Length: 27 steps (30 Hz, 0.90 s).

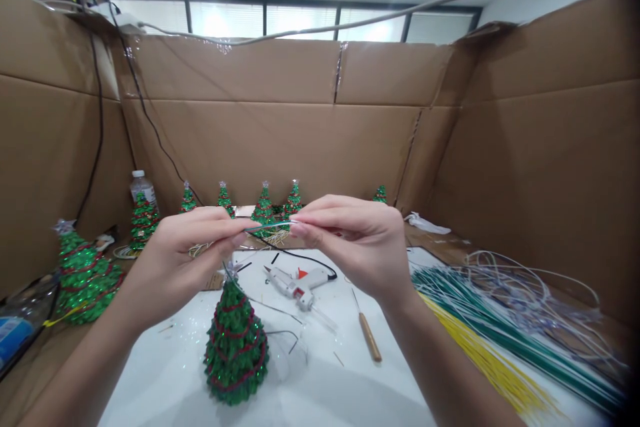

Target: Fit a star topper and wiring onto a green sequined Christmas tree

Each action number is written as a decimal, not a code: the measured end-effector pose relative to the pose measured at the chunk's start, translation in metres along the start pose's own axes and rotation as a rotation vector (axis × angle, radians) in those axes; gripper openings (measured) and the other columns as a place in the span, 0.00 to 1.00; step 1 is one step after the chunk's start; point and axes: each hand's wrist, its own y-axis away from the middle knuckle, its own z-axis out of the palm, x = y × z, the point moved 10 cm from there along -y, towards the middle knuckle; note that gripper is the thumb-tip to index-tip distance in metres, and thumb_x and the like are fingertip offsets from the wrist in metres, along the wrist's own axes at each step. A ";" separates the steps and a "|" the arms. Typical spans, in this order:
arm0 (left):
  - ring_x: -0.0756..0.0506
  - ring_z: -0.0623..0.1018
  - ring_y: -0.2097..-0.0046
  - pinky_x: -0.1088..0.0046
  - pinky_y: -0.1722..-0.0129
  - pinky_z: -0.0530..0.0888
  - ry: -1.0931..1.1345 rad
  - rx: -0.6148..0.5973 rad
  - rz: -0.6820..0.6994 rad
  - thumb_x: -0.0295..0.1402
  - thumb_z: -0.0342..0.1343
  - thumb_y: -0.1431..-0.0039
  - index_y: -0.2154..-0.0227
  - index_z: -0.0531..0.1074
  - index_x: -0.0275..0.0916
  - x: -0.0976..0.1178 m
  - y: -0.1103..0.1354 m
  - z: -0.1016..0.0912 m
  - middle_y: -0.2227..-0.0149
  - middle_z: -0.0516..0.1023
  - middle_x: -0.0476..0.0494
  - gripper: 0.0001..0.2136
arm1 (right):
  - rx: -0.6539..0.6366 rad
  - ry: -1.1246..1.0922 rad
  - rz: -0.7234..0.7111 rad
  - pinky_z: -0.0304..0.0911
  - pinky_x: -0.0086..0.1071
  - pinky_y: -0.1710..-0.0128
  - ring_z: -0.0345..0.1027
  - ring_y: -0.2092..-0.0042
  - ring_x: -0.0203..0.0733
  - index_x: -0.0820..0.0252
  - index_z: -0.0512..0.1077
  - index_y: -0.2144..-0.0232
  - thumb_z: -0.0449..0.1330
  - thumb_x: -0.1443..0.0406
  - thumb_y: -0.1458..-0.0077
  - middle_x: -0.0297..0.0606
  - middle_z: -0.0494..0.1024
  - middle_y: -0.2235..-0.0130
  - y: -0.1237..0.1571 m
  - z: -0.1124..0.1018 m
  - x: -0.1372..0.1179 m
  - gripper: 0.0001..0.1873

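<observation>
Thin strand held level between two hands, above a tinsel tree on a white worktop.

The left hand [187, 253] has its thumb and fingers pinched on one end of the thin strand [276, 224]; the right hand [360, 243] has its thumb and fingers pinched on the other end. The strand spans the gap between the hands, raised clear of the worktop [165, 373]. The tinsel tree [236, 343], green with red garland, stands upright below, nearer the left hand. A glue gun [301, 290] lies on the worktop behind and to the right of the tree. An awl [369, 337] with a wooden handle lies near the right forearm. Farther right, green strands [505, 327] lie alongside yellow strands [475, 347]. Smaller-looking trees stand before the rear cardboard wall [280, 140].
</observation>
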 end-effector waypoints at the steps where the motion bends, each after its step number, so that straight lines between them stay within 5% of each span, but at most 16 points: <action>1: 0.51 0.76 0.65 0.79 0.69 0.70 0.014 -0.004 -0.006 0.30 0.56 0.38 0.59 0.80 0.51 -0.002 0.000 0.001 0.68 0.81 0.53 0.10 | -0.006 0.018 -0.022 0.68 0.27 0.77 0.73 0.72 0.34 0.50 0.82 0.72 0.68 0.72 0.53 0.33 0.82 0.71 0.000 0.000 -0.002 0.09; 12: 0.50 0.77 0.63 0.77 0.64 0.71 0.184 -0.171 -0.182 0.37 0.57 0.38 0.60 0.80 0.45 -0.028 -0.001 0.029 0.65 0.82 0.50 0.09 | 0.083 0.142 -0.107 0.67 0.26 0.76 0.71 0.73 0.32 0.56 0.81 0.74 0.67 0.72 0.51 0.32 0.80 0.72 0.001 -0.017 -0.010 0.06; 17: 0.48 0.78 0.62 0.75 0.62 0.73 0.290 -0.222 -0.304 0.40 0.58 0.40 0.66 0.80 0.41 -0.037 0.002 0.042 0.65 0.82 0.47 0.10 | 0.406 0.083 -0.028 0.64 0.26 0.80 0.71 0.74 0.32 0.55 0.80 0.73 0.66 0.67 0.49 0.32 0.79 0.73 0.005 -0.049 0.000 0.03; 22: 0.50 0.77 0.64 0.77 0.64 0.72 0.334 -0.270 -0.274 0.37 0.57 0.39 0.69 0.80 0.41 -0.028 0.002 0.049 0.68 0.81 0.49 0.09 | 0.771 -0.165 0.121 0.60 0.24 0.82 0.71 0.73 0.31 0.55 0.76 0.72 0.67 0.61 0.50 0.31 0.76 0.70 0.018 -0.090 0.024 0.05; 24: 0.51 0.77 0.64 0.77 0.63 0.72 0.366 -0.268 -0.267 0.36 0.57 0.39 0.72 0.80 0.40 -0.026 0.002 0.049 0.70 0.81 0.49 0.10 | 0.669 -0.265 0.248 0.58 0.24 0.83 0.69 0.74 0.30 0.53 0.75 0.66 0.64 0.55 0.48 0.31 0.75 0.67 0.012 -0.085 0.039 0.10; 27: 0.51 0.76 0.65 0.77 0.64 0.71 0.435 -0.262 -0.284 0.36 0.57 0.38 0.72 0.80 0.40 -0.025 0.003 0.049 0.72 0.79 0.50 0.10 | 0.239 -0.403 0.427 0.56 0.26 0.85 0.65 0.77 0.30 0.50 0.72 0.55 0.62 0.47 0.50 0.30 0.73 0.68 0.000 -0.043 0.053 0.23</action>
